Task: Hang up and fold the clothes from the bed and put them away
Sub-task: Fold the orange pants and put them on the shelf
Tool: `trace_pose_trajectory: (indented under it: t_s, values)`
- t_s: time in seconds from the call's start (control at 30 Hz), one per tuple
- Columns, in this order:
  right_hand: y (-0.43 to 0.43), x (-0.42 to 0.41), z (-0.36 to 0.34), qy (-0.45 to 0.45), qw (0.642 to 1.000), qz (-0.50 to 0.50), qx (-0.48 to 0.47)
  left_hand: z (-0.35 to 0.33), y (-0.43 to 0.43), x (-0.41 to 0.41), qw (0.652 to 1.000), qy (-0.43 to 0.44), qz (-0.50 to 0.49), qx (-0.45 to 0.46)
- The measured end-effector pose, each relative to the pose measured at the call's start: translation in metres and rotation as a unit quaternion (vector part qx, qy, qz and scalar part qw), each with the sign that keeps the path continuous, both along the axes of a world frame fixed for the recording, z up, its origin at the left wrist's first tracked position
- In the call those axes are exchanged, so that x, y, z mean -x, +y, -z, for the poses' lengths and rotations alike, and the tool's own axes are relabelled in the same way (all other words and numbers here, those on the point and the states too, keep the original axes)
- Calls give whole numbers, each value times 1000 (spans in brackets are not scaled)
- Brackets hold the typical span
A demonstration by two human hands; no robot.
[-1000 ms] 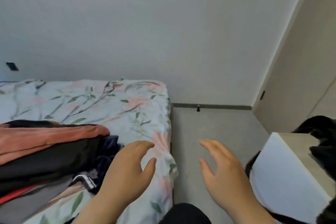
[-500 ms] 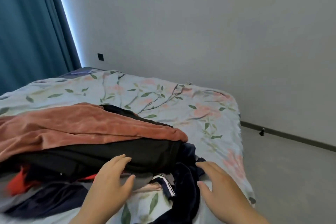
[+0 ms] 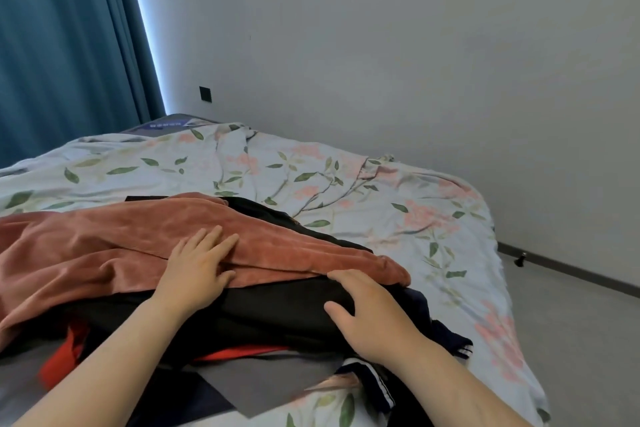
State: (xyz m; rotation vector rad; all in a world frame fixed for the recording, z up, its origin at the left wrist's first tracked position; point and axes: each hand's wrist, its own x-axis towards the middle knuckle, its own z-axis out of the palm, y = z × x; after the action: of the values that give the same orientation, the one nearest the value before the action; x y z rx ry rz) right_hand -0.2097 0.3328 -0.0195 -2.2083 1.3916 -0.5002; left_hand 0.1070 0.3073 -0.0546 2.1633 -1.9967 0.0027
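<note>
A pile of clothes lies on the bed, which has a floral cover. On top is a rust-pink velvety garment. Under it lies a black garment, then a red one, a grey one and a navy piece with white stripes. My left hand rests flat on the rust-pink garment with straight fingers. My right hand lies on the black garment at the pink one's lower edge, fingers spread and slightly bent, holding nothing.
A teal curtain hangs at the far left with light at its edge. A plain grey wall runs behind the bed, with a dark switch plate. Grey floor and a doorstop lie right of the bed.
The view has turned left from the floor and a white cabinet to the bed. Both hands have moved forward from the pile's near edge and now touch the rust-pink and black garments.
</note>
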Motion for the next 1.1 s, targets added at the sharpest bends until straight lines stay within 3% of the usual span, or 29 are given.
trace_pose_trajectory:
  t_s: [0.1, 0.27, 0.43, 0.53, 0.7, 0.77, 0.87, 0.93, 1.0, 1.1]
  values:
    - [-8, -20, 5, 9, 1000, -8, 5, 12, -11, -12, 999, -17, 31, -24]
    - [-22, -51, 13, 30, 999, -29, 11, 16, -24, -12, 999, 3, 36, 35]
    - [-40, -81, 20, 54, 998, -31, 27, 14, -17, -1, 988, 138, 32, 64]
    - [-45, -94, 26, 119, 990, -51, 47, 19, 2, 8, 980, 178, 60, 62]
    - [-48, -94, 35, 193, 965, -49, 171, 15, 24, 31, 956, 262, 119, 61]
    - [-49, -87, 31, 202, 961, -63, 177, 12, 29, 39, 947, 283, 138, 65]
    - [-51, -74, 27, 177, 971, -90, 130, 7, 30, 33, 951, 248, 164, 86]
    - [-51, -60, 27, 153, 978, -91, 107, 4, 31, 13, 967, 174, 162, 96]
    - [-51, -44, 26, 132, 984, -92, 74, -1, 34, -19, 985, 80, 115, 104]
    - [-53, -30, 19, 110, 989, -89, 38, -5, 44, -86, 999, 3, -26, 41]
